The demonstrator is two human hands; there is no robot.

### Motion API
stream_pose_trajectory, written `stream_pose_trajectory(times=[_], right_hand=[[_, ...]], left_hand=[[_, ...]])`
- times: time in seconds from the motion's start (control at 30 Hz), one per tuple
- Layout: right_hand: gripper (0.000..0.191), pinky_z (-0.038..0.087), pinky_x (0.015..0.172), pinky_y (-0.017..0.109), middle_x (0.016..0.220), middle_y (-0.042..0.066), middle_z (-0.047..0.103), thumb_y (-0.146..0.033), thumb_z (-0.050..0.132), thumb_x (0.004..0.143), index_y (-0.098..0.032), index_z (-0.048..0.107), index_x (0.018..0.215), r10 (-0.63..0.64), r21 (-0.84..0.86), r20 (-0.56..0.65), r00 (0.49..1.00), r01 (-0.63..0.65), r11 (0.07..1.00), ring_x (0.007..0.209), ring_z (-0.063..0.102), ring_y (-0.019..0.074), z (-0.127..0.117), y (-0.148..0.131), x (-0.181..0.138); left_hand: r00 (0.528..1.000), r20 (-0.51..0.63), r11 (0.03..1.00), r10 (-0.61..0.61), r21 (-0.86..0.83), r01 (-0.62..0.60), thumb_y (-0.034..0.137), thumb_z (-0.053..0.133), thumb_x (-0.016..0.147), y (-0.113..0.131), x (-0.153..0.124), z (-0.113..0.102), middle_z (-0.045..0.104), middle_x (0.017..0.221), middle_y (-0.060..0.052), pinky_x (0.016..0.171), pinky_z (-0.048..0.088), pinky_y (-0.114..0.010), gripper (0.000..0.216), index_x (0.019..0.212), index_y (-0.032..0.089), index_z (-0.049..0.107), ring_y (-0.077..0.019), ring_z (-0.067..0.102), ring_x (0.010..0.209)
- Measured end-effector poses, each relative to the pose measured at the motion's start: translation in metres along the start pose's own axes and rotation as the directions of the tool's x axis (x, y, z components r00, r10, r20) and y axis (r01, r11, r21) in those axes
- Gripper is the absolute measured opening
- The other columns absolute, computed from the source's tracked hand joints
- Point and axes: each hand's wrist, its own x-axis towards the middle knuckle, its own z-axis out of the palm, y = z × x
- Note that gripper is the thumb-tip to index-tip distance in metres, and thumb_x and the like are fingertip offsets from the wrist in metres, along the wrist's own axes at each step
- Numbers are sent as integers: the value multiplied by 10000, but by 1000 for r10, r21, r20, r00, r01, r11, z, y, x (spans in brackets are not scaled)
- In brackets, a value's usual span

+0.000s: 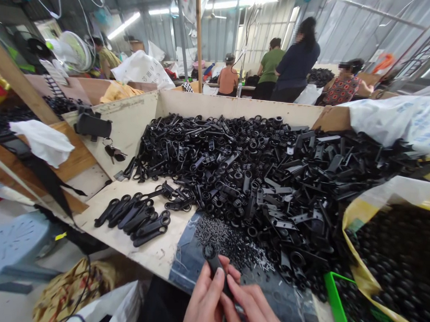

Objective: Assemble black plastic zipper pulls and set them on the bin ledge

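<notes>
Both hands meet at the front edge of the work table, around one black plastic handle-shaped part with a ring at its end point(210, 253). My left hand point(205, 295) grips it, thumb lying along its top and the ring pointing away from me. Against its near end press the fingers of my right hand point(252, 302); whether they also hold a smaller piece is hidden. Just beyond lies a heap of small dark screws or pins point(214, 233) on a dark sheet point(184, 260). Similar black parts point(136, 219) lie in a row to the left.
A large pile of loose black plastic parts point(236, 167) fills the table behind. At right stand a yellow-edged sack of black round pieces point(404, 257) and a green tray point(337, 302). Keys point(115, 152) hang on the left board. Several people work farther back.
</notes>
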Motion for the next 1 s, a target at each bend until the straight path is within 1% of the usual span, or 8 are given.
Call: stream_pose_trajectory(times=[0.2, 0.33, 0.47, 0.57, 0.63, 0.83, 0.93, 1.0], right_hand=[[245, 607, 622, 200, 920, 61, 793, -330, 645, 967, -251, 768, 1163, -1, 52, 70, 998, -2, 999, 693, 766, 169, -4, 3, -2], [323, 525, 446, 183, 716, 7, 695, -447, 723, 898, -242, 778, 1141, 181, 118, 255, 950, -216, 969, 448, 596, 111, -25, 4, 20], [310, 514, 481, 197, 690, -8, 630, -471, 761, 841, -197, 784, 984, 414, 206, 455, 788, -546, 812, 524, 609, 128, -31, 1, 51], [348, 475, 454, 212, 615, -45, 567, -525, 712, 872, -178, 683, 873, 376, 317, 739, 559, -781, 539, 441, 570, 115, -19, -5, 57], [364, 455, 445, 211, 618, -52, 543, -536, 685, 892, -185, 620, 821, 317, 332, 803, 505, -820, 466, 433, 552, 109, -9, -8, 51], [314, 511, 580, 210, 716, -3, 590, -442, 604, 961, -198, 657, 771, 177, 305, 601, 779, -428, 851, 628, 603, 148, 40, -4, 34], [316, 491, 558, 209, 704, -10, 633, -440, 578, 973, -219, 672, 768, 37, 240, 651, 758, -252, 937, 609, 613, 150, 62, -10, 48], [304, 492, 578, 219, 711, -16, 661, -434, 574, 983, -235, 695, 787, -1, 158, 703, 711, -154, 975, 619, 636, 153, 71, -12, 67]], left_hand=[[999, -13, 972, 46, 232, -42, 540, 806, 782, 9, 1, -9, 736, 981, -74, 812, 508, -301, 533, 1197, 224, 695, -208, 674, 881], [994, 23, 887, 103, 450, -102, 565, 732, 839, 25, -1, -13, 725, 863, -56, 648, 529, -263, 655, 1365, 203, 587, -168, 639, 708], [984, 178, 813, 11, 572, -113, 544, 654, 904, 37, -11, -15, 711, 751, -40, 417, 393, -198, 836, 1580, 213, 291, -117, 523, 488], [975, 221, 754, 6, 639, -150, 470, 627, 941, 42, -22, -18, 713, 704, -31, 420, 362, -203, 827, 1618, 264, 199, -105, 477, 439], [971, 217, 700, 103, 677, -226, 415, 648, 933, 43, -28, -22, 683, 625, -12, 481, 399, -237, 770, 1598, 261, 292, -124, 487, 454], [916, 34, 639, 399, 706, -305, 412, 707, 869, 48, -20, -55, 746, 724, -48, 721, 527, -327, 476, 1320, 266, 671, -232, 651, 654], [795, 20, 430, 607, 832, -350, 405, 672, 893, 67, -12, -78, 791, 903, -83, 800, 536, -344, 238, 1047, 250, 766, -278, 709, 846], [625, 130, 116, 769, 934, -337, 345, 659, 904, 86, -7, -91, 797, 961, -79, 856, 515, -367, 164, 987, 256, 769, -285, 702, 923]])
